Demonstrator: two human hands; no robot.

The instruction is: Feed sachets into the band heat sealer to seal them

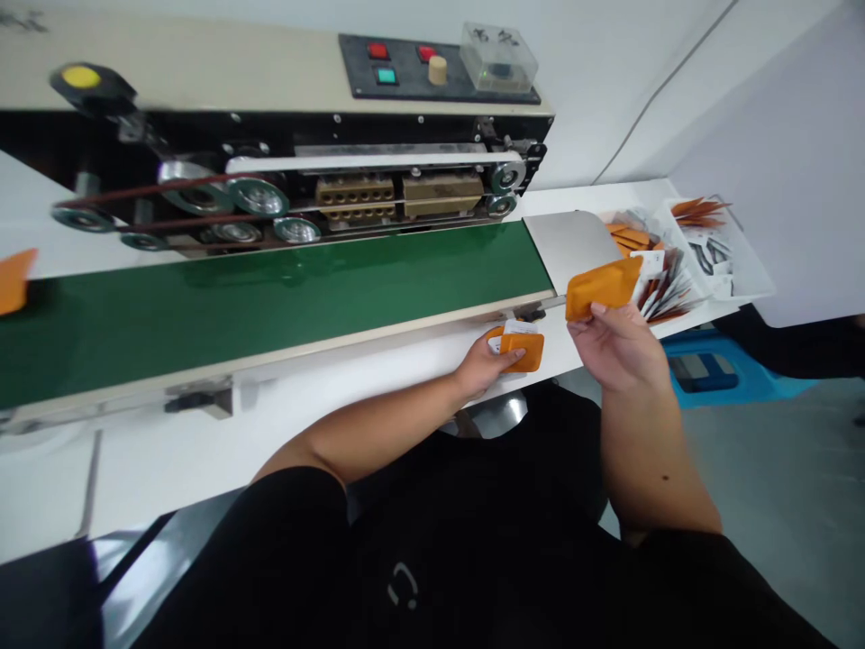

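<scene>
My left hand (487, 362) is closed on a small stack of orange packets (523, 351), with white printed labels showing at their upper edge. It is just below the near rail of the belt. In my right hand (623, 341) is another orange packet (603, 287), pinched between thumb and fingers and raised in front of the silver end plate (574, 242). The band sealing machine (398, 194), with its pulleys and brass blocks, stands behind the green conveyor belt (304, 284). At the belt's far left an orange packet (14, 281) is partly in view.
White bins (750, 261) at the right hold several orange packets and thin sachets. Buttons and a knob sit on the control panel (405, 72). A blue plastic stool (777, 383) stands below the table (284, 442) at right. Brackets jut out under the belt.
</scene>
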